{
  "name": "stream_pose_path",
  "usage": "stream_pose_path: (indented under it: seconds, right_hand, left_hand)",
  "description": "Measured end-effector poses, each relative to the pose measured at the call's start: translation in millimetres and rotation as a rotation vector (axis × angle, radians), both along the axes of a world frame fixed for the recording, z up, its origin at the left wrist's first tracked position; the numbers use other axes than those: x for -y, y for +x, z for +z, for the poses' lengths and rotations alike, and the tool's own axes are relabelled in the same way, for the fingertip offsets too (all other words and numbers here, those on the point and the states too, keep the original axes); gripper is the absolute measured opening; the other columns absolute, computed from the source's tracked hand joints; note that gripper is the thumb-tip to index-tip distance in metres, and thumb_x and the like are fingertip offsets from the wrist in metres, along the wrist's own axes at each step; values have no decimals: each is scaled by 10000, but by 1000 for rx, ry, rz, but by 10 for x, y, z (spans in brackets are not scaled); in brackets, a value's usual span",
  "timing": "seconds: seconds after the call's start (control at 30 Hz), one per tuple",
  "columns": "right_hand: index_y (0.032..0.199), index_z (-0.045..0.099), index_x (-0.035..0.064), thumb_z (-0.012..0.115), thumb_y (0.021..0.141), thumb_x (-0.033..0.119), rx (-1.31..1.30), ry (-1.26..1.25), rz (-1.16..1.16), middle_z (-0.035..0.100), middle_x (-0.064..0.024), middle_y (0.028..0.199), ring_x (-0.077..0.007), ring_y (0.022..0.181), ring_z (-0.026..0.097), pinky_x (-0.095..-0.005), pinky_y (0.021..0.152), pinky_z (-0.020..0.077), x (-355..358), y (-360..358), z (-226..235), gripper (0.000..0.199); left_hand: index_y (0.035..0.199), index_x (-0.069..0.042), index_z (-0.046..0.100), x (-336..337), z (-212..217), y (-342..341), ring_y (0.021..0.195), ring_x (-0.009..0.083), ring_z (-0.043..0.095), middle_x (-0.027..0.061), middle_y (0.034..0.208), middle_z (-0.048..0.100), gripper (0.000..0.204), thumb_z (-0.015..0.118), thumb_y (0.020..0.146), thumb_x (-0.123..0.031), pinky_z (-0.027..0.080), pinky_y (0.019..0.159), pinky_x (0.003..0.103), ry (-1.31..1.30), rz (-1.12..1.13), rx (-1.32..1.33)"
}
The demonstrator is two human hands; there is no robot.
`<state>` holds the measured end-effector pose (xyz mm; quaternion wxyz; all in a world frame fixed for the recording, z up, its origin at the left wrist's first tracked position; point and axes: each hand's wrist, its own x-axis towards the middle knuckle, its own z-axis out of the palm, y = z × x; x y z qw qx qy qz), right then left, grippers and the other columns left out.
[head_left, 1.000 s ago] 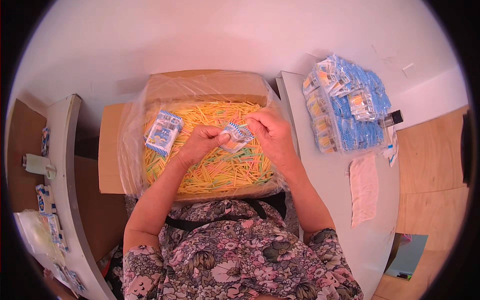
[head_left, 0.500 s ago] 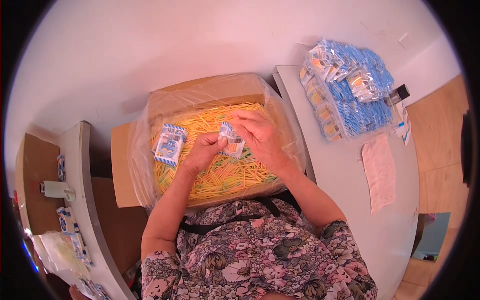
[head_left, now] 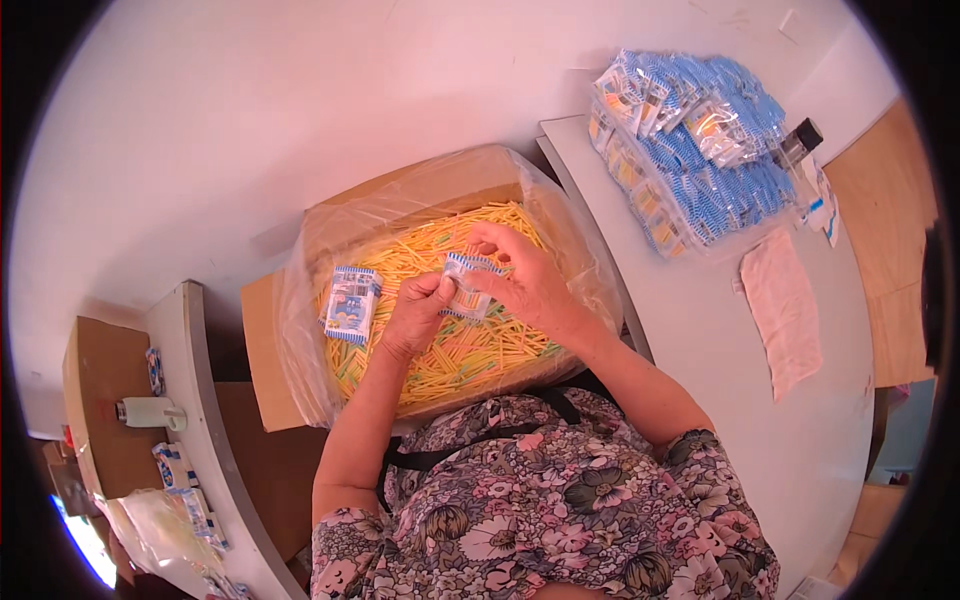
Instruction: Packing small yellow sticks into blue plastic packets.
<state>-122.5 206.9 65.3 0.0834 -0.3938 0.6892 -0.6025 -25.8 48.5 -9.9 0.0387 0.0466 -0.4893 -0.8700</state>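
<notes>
My left hand (head_left: 418, 312) is closed, its thumb and fingers pinching the left edge of a small clear packet (head_left: 466, 300) with blue-striped ends; something orange shows inside. On the packet's other side is my right hand (head_left: 535, 285), the thumb lying against the packet and the other fingers bent above, apart from the thumb. Both hands are over a carton (head_left: 415, 205) lined with clear plastic and filled with thin yellow, orange and green sticks (head_left: 470, 365). A second blue-and-white packet (head_left: 352, 303) lies on the sticks, left of my left hand.
On the grey table at right (head_left: 740, 450) stands a clear tub (head_left: 650, 205) heaped with blue-striped packets, beside a dark-capped jar (head_left: 800, 142) and a pink cloth (head_left: 780, 310). At left, a ledge (head_left: 215, 400) carries a pale green flask (head_left: 150, 412), several packets and a plastic bag (head_left: 160, 530).
The view has shifted a little. My right fingers have spread from the packet's top edge, with the thumb now across its face; my left hand still holds it.
</notes>
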Motion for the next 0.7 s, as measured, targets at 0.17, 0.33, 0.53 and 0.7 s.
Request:
stream_pose_path:
  seconds: [0.17, 0.33, 0.53, 0.7]
  right_hand:
    - [1062, 606, 33, 651, 790, 118, -254, 29, -67, 636, -159, 879, -318, 836, 623, -385, 727, 488, -146, 47, -478, 288]
    - [1032, 613, 25, 600, 813, 36, -211, -52, -139, 653, -133, 890, -296, 807, 639, -352, 705, 497, -932, 34, -148, 219]
    - [1067, 630, 38, 627, 767, -18, -98, -4, -898, 656, -63, 977, -144, 821, 628, -263, 718, 509, -2883, -419, -111, 305]
    - [1099, 574, 34, 550, 816, 54, -402, 402, -1281, 650, -162, 979, -305, 886, 636, -380, 780, 498, -4246, -1629, -322, 285]
  left_hand:
    - [1013, 4, 649, 38, -55, -66, 819, 110, 587, 9, 936, 640, 269, 569, 933, -240, 483, 739, 284, -517, -67, 185]
    - [1054, 11, 636, 18, 30, 33, 863, 157, 611, 77, 940, 656, 347, 535, 947, -303, 501, 776, 307, -457, 163, -22]
    - [1046, -34, 652, 439, -88, 168, 896, 134, 592, 66, 960, 666, 257, 532, 951, -240, 432, 765, 267, -525, 407, 2]
    - [1039, -9, 658, 433, 308, 322, 863, 115, 597, 57, 961, 666, 222, 560, 933, -177, 450, 731, 243, -899, 518, 250]
